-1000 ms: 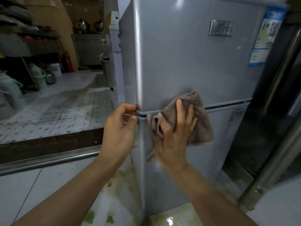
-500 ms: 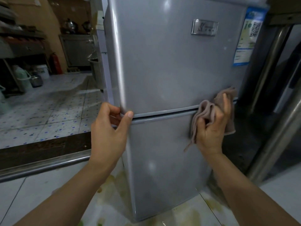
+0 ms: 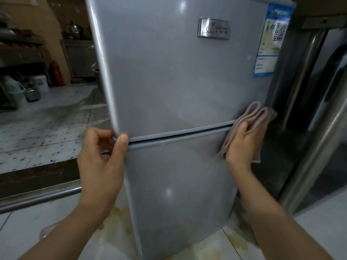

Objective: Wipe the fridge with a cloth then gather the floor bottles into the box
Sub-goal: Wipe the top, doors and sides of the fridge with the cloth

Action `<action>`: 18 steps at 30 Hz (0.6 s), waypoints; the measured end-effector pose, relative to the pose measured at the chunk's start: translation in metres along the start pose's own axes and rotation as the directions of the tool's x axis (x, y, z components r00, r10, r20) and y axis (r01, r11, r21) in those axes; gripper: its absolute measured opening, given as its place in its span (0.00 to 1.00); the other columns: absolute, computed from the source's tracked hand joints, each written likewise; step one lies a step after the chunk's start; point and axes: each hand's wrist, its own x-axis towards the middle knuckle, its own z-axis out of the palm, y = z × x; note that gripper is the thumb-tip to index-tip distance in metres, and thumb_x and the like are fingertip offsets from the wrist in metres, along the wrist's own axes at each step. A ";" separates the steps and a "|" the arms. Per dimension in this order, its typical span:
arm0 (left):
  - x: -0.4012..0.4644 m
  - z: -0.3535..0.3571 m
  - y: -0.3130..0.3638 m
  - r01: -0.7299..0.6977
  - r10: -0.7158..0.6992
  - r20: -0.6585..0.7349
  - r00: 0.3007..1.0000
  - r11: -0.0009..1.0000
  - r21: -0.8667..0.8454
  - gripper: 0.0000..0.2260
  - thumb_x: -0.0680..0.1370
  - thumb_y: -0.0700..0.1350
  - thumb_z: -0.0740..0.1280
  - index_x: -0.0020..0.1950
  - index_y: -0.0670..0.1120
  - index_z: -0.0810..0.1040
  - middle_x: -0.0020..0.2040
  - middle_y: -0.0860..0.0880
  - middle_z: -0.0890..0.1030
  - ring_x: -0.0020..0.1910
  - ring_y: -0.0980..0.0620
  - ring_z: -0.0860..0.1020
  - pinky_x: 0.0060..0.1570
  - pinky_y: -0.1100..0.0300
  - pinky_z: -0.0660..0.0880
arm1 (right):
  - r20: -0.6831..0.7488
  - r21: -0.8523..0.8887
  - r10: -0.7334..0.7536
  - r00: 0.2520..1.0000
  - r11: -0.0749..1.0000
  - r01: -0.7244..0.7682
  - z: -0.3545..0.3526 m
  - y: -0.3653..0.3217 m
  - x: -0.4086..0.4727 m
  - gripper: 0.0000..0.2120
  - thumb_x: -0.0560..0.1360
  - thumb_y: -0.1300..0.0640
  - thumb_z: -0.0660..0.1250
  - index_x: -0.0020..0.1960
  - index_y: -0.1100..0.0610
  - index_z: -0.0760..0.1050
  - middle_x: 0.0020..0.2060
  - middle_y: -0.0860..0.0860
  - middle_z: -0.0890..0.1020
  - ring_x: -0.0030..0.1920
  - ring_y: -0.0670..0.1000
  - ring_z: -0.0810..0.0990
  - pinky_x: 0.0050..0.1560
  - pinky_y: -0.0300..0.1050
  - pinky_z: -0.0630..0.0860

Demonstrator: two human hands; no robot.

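Two hands on fridge (image 3: 178, 87): left hand (image 3: 101, 156) pinches door corner at seam, right hand (image 3: 242, 145) grips folded cloth (image 3: 253, 117), pressed at seam's right end. Wiping underway, lower door likely pending. Bottles, box out of view; gathering unstarted.

One fridge (image 3: 178, 91), two doors. One cloth (image 3: 251, 124). Two hands: left (image 3: 101, 156), right (image 3: 242, 147). One badge (image 3: 214, 28), one label (image 3: 272, 40), one fire extinguisher (image 3: 56, 72).
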 end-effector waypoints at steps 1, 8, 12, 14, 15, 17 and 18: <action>0.000 0.001 -0.001 -0.012 0.012 0.001 1.000 1.000 0.000 0.08 0.76 0.45 0.67 0.42 0.51 0.69 0.37 0.56 0.75 0.36 0.66 0.74 0.37 0.73 0.70 | -0.008 0.066 0.035 0.999 0.997 -0.034 -0.001 0.003 0.014 0.29 0.78 0.54 0.53 0.76 0.61 0.49 0.76 0.58 0.54 0.76 0.54 0.54 0.74 0.41 0.48; -0.004 0.008 -0.002 -0.043 0.043 -0.021 0.999 0.999 0.025 0.05 0.76 0.49 0.62 0.44 0.55 0.66 0.39 0.57 0.73 0.37 0.66 0.73 0.38 0.69 0.70 | -0.038 0.094 0.060 0.997 0.994 -0.057 0.005 0.027 0.011 0.29 0.80 0.54 0.53 0.76 0.64 0.48 0.71 0.55 0.61 0.63 0.36 0.56 0.62 0.19 0.47; -0.005 0.008 0.002 -0.029 0.029 -0.012 1.000 1.000 0.001 0.07 0.77 0.47 0.63 0.43 0.55 0.65 0.39 0.56 0.71 0.37 0.65 0.71 0.40 0.69 0.69 | 0.007 0.016 0.243 0.970 0.970 -0.243 -0.003 0.058 -0.034 0.27 0.83 0.54 0.51 0.77 0.61 0.45 0.75 0.61 0.57 0.71 0.46 0.58 0.67 0.28 0.47; -0.004 0.006 0.004 -0.019 0.019 0.009 1.000 1.000 -0.018 0.08 0.78 0.45 0.64 0.43 0.55 0.66 0.39 0.56 0.72 0.38 0.64 0.71 0.41 0.68 0.69 | 0.046 -0.025 0.350 0.936 0.937 -0.349 -0.006 0.065 -0.047 0.28 0.83 0.53 0.51 0.77 0.60 0.43 0.75 0.62 0.56 0.73 0.58 0.58 0.72 0.44 0.52; -0.004 0.003 0.005 -0.013 0.013 0.028 1.000 1.000 -0.022 0.07 0.78 0.45 0.64 0.44 0.54 0.67 0.40 0.55 0.72 0.39 0.63 0.71 0.43 0.65 0.71 | 0.055 -0.036 0.392 0.918 0.920 -0.390 -0.006 0.064 -0.049 0.28 0.83 0.52 0.50 0.77 0.60 0.43 0.75 0.62 0.56 0.73 0.59 0.58 0.72 0.48 0.53; -0.006 -0.004 0.003 0.007 -0.004 0.084 0.996 0.999 -0.033 0.03 0.79 0.45 0.63 0.48 0.51 0.70 0.42 0.56 0.74 0.42 0.60 0.73 0.47 0.58 0.74 | 0.045 -0.047 0.460 0.887 0.887 -0.459 -0.006 0.049 -0.046 0.28 0.83 0.51 0.49 0.77 0.59 0.42 0.76 0.60 0.53 0.75 0.58 0.55 0.74 0.50 0.51; -0.010 -0.009 0.002 0.025 -0.020 0.113 0.993 0.999 -0.047 0.04 0.79 0.45 0.63 0.52 0.50 0.71 0.43 0.59 0.75 0.43 0.60 0.74 0.49 0.57 0.75 | 0.030 -0.066 0.453 0.891 0.890 -0.450 -0.004 0.037 -0.044 0.28 0.83 0.51 0.48 0.77 0.60 0.41 0.77 0.59 0.51 0.76 0.57 0.52 0.75 0.49 0.48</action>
